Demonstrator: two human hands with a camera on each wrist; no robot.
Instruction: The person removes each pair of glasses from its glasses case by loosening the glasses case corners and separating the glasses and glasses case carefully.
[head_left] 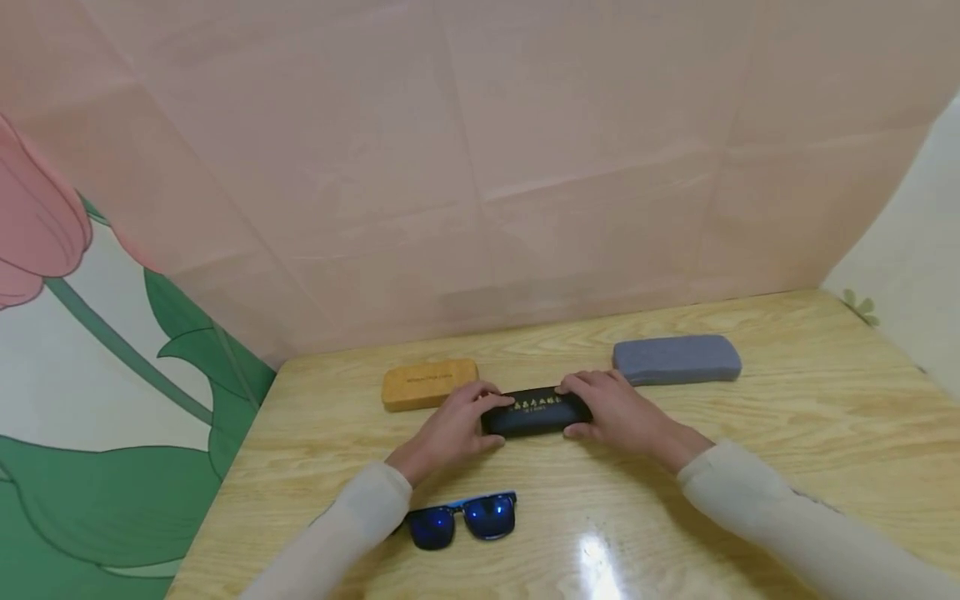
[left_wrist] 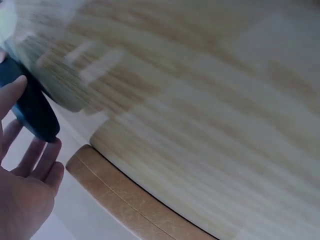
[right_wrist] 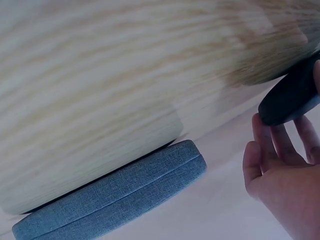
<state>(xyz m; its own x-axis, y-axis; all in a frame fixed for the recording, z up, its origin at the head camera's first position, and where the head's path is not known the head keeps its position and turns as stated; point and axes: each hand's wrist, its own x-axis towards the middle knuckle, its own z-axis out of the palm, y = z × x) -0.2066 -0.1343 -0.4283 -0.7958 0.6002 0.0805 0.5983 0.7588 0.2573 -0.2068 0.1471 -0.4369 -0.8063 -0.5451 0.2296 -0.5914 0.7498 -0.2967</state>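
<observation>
A black glasses case (head_left: 534, 420) with gold lettering on its lid lies in the middle of the table, closed. My left hand (head_left: 453, 427) grips its left end, thumb at the near side and fingers over the top. At the other end my right hand (head_left: 621, 414) holds it the same way, thumb near the front edge. In the left wrist view the dark case (left_wrist: 34, 107) sits between thumb and fingers. The right wrist view shows fingertips against the rounded end of the case (right_wrist: 287, 97). Sunglasses (head_left: 462, 520) with blue mirrored lenses lie nearer me, partly behind the left sleeve.
A tan glasses case (head_left: 429, 383) lies just behind my left hand. Beyond my right hand is a grey-blue fabric case (head_left: 677, 360). The wooden table (head_left: 315, 467) meets a pink-covered wall (head_left: 525, 208) at the back.
</observation>
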